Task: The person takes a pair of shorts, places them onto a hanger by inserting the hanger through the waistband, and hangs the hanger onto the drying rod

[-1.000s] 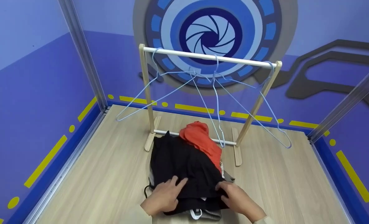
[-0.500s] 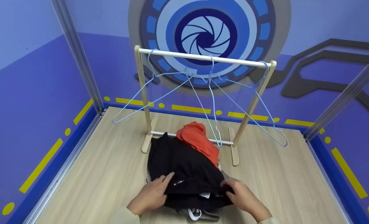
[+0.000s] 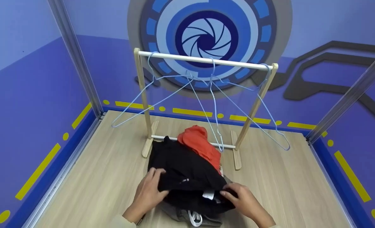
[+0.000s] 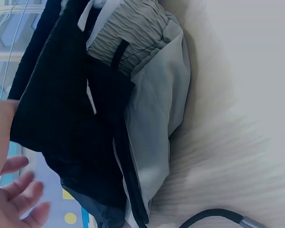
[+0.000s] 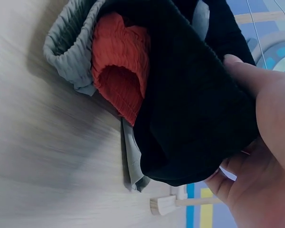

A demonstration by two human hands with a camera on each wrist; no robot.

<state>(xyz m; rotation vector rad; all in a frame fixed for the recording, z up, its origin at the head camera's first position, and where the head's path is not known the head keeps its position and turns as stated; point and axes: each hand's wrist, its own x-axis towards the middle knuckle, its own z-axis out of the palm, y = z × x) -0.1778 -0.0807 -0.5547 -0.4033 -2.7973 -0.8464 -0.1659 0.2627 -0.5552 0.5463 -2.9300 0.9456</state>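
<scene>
Black shorts (image 3: 184, 164) lie on top of a pile of clothes, their waist opening facing me and held apart. A white label (image 3: 208, 194) shows inside the waist. My left hand (image 3: 146, 191) holds the left side of the waistband, its thumb at the edge; in the left wrist view its other fingers are spread loosely below the cloth. My right hand (image 3: 246, 201) pinches the right side of the waistband between thumb and fingers. Beneath are a red garment (image 5: 121, 61) with a gathered opening and grey shorts (image 4: 154, 95) with an elastic waist.
Behind the pile stands a small wooden clothes rack (image 3: 206, 59). Several blue wire hangers (image 3: 133, 104) hang from its bar. A white cord loop (image 3: 195, 218) pokes out at the pile's near end. Printed walls and metal posts enclose the wooden tabletop (image 3: 111, 164).
Both hands have drawn the black shorts' waistband apart, so the opening gapes wider and the label shows more. The left hand has moved left and slightly up. The camera view has shifted a little.
</scene>
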